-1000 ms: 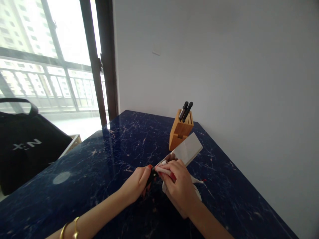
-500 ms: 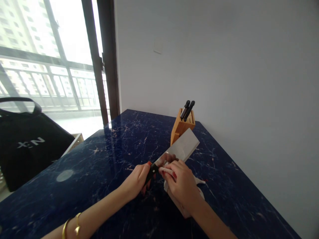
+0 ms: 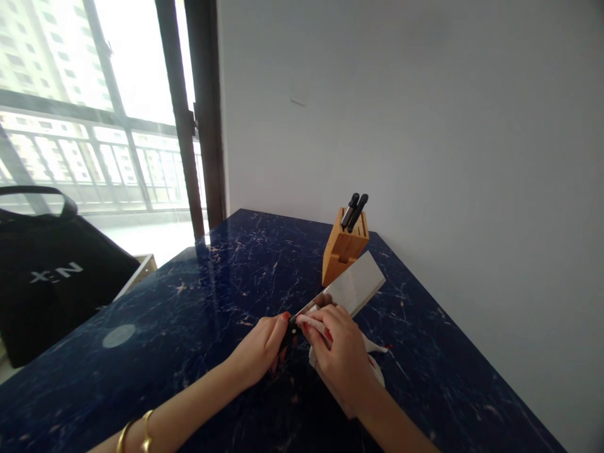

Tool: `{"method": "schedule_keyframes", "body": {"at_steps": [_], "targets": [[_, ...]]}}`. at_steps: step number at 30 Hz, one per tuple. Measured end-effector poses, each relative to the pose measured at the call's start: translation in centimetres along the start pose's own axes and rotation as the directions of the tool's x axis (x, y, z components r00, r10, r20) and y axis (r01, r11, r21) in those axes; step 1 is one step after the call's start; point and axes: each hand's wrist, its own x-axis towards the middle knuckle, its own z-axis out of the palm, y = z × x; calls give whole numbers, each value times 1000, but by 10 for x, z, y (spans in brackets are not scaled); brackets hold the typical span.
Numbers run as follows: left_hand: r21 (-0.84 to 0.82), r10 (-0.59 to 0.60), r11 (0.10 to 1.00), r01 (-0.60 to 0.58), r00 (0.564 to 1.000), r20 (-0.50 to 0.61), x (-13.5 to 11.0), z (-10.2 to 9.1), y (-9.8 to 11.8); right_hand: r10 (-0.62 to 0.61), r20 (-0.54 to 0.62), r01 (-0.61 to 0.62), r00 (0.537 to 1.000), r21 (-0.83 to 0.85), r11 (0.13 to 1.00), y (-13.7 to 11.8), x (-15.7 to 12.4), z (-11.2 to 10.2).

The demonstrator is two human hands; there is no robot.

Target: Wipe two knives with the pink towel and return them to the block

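Head cam here: my left hand (image 3: 258, 348) is wrapped snugly around the black handle (image 3: 287, 336) of a wide rectangular steel cleaver (image 3: 353, 289), its pale, dull-looking blade angled away over a dark blue veined marble counter (image 3: 141, 321). My right hand (image 3: 340, 352) pinches a white cloth (image 3: 314, 324) against the blade's near end. A light bamboo knife block (image 3: 342, 248) sits just past the blade.
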Motion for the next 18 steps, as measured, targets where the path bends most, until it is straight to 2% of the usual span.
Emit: {"method": "schedule_keyframes", "body": {"at_steps": [3, 5, 8, 10, 12, 15, 18], "targets": [[47, 35, 998, -32, 998, -46, 0, 0, 0, -61, 2, 60, 998, 37, 997, -2, 0, 3], [62, 53, 997, -49, 997, -61, 0, 0, 0, -119, 49, 118, 992, 27, 993, -2, -1, 2], [-17, 24, 1000, -24, 1000, -19, 1, 1, -4, -158, 144, 167, 977, -51, 985, 0, -3, -1], [-89, 3, 996, -3, 1000, 2, 3, 2, -10, -155, 149, 168, 977, -78, 983, 5, -2, -4], [-126, -8, 992, 6, 1000, -10, 6, 3, -15, -150, 84, 155, 985, -61, 986, 13, 2, -6], [-129, -14, 992, 10, 1000, -25, 7, 3, -20, -111, -76, 108, 991, -34, 994, 29, 9, -13], [-91, -10, 996, 10, 1000, -2, 5, 1, -15, 1, -244, -5, 970, -19, 1000, 42, 13, -20]]}}
